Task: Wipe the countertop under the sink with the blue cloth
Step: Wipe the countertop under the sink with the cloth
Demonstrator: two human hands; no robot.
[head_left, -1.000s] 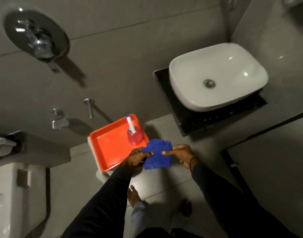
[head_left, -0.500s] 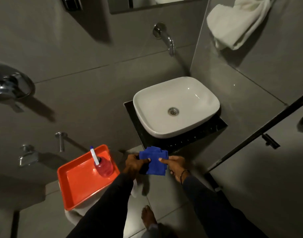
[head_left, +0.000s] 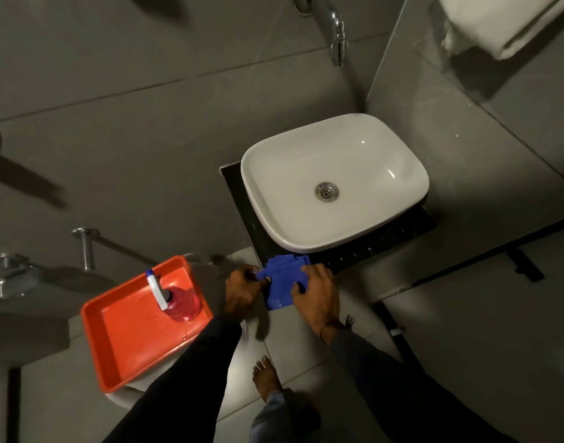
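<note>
A folded blue cloth (head_left: pixel 282 282) is held between both hands at the front left corner of the black countertop (head_left: pixel 239 199). Its top edge overlaps the counter's front edge. My left hand (head_left: pixel 242 289) pinches the cloth's left edge. My right hand (head_left: pixel 316 294) lies over its right side with fingers on it. A white basin (head_left: pixel 363 158) stands on the countertop and covers most of it; only dark strips along the left and front show.
An orange tray (head_left: pixel 124 343) holding a pink bottle (head_left: pixel 181 303) with a white and blue nozzle rests on a white seat at the lower left. A chrome spout (head_left: pixel 336 33) juts from the wall above the basin. A white towel (head_left: pixel 498 24) hangs top right. My bare foot (head_left: pixel 268 377) stands on the tiled floor.
Both hands carried the cloth from beside the tray up and right to the counter's front corner. The view swung toward the basin and came closer.
</note>
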